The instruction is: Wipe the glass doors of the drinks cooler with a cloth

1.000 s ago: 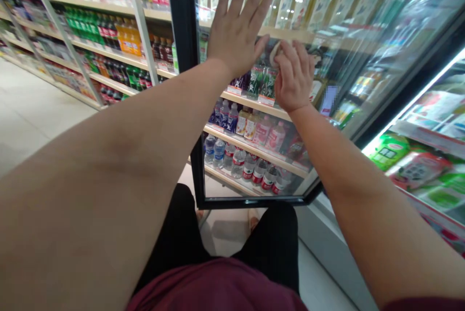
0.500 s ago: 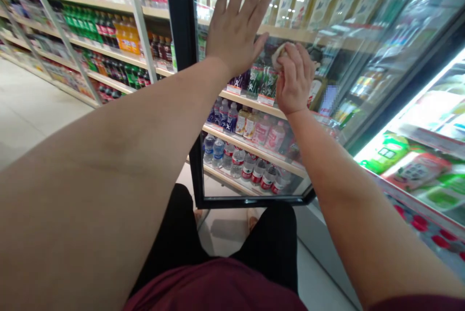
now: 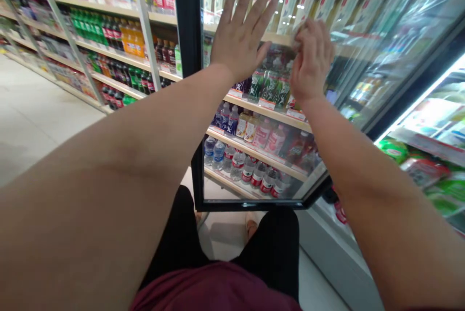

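A glass cooler door with a black frame stands open in front of me. High on its pane, my left hand lies flat with the fingers spread. To the right of it, my right hand is blurred by motion, its fingers bent around a small pale cloth against the glass. Most of the cloth is hidden by the fingers. Several rows of bottled drinks show through the pane.
Shelves of bottled drinks run along the left beside a pale tiled floor. At the right is the lit cooler interior with green packages. My knees are just below the door's bottom edge.
My right hand has moved up and a little to the right across the glass with the cloth. My left hand stays spread on the pane. The door has swung slightly relative to the cooler.
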The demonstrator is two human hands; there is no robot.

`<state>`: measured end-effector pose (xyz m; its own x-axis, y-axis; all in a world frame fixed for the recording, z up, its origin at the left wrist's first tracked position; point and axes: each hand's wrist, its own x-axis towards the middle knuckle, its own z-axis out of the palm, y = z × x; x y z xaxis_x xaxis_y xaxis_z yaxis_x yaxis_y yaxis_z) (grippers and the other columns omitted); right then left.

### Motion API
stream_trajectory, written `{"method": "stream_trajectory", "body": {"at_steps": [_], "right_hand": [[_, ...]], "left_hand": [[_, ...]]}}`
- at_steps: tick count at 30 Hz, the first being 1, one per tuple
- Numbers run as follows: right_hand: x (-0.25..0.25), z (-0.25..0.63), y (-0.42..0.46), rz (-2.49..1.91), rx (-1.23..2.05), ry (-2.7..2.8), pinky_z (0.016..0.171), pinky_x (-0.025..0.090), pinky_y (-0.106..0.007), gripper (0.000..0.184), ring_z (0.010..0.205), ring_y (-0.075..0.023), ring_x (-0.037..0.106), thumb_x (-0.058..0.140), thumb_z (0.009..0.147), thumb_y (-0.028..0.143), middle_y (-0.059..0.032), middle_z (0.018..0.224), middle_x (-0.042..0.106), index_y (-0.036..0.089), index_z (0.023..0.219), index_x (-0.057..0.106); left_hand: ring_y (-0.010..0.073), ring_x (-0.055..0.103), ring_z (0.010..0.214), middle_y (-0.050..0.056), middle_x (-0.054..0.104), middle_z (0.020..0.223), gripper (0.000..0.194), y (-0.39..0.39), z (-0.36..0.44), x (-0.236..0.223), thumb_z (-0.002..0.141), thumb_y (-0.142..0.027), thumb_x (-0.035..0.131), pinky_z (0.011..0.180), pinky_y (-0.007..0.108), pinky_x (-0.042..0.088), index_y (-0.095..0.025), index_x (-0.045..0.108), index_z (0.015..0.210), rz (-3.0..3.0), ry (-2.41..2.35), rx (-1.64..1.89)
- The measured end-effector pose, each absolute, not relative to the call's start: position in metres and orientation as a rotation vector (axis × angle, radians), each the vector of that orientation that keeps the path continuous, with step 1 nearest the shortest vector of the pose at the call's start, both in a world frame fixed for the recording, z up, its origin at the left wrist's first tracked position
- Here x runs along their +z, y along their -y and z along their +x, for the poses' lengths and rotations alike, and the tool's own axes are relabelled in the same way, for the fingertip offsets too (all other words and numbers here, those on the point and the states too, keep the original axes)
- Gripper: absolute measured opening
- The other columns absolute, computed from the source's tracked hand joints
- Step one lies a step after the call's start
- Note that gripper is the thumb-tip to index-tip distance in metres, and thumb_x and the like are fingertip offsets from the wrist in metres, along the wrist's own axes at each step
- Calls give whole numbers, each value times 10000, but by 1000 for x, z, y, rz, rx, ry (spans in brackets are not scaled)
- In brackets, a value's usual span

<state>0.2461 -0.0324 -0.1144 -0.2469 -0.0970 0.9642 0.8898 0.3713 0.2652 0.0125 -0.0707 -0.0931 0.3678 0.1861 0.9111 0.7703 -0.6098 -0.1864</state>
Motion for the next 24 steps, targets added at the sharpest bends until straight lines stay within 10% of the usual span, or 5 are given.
{"method": "stream_trajectory", "body": {"at_steps": [4, 9, 15, 21, 24], "right_hand": [[-76, 242, 28, -726, -1028, 1147, 1250, 340, -568, 455, 1426, -311, 515, 249, 1047, 231, -207, 1472, 611, 160, 1295, 624], [-94, 227, 55, -610, -1145, 1659, 1272, 321, -507, 412, 1541, -254, 402, 307, 1091, 227, -90, 1583, 560, 219, 1362, 617], [-92, 233, 41, -785, -951, 1229, 1276, 292, -512, 485, 1511, -267, 404, 206, 1076, 269, -197, 1574, 526, 148, 1383, 561], [-101, 239, 27, -761, -1073, 1567, 1301, 234, -495, 439, 1580, -208, 316, 286, 1032, 357, 8, 1638, 492, 380, 1371, 564], [-102, 243, 21, -807, -1012, 1268, 1275, 267, -538, 481, 1533, -242, 380, 247, 1013, 298, -82, 1622, 504, 296, 1385, 552]], "left_hand": [[319, 73, 1643, -101, 160, 1765, 816, 76, 12, -93, 944, -366, 450, 1351, 584, -18, -206, 256, 1721, -1938, 853, -1147], [348, 73, 1637, -22, 132, 1785, 811, 86, 16, -94, 957, -286, 433, 1336, 603, 0, -155, 220, 1728, -1897, 919, -1049], [312, 23, 1645, -112, 101, 1769, 837, 88, 19, -91, 934, -361, 428, 1333, 593, -62, -176, 229, 1726, -1958, 938, -1121], [266, -46, 1646, -209, 43, 1742, 853, 82, 17, -90, 924, -437, 429, 1330, 534, -179, -231, 216, 1724, -2077, 882, -1199], [283, -22, 1638, -138, 80, 1765, 845, 83, 16, -91, 935, -430, 432, 1336, 567, -142, -178, 233, 1717, -2032, 876, -1183]]}}
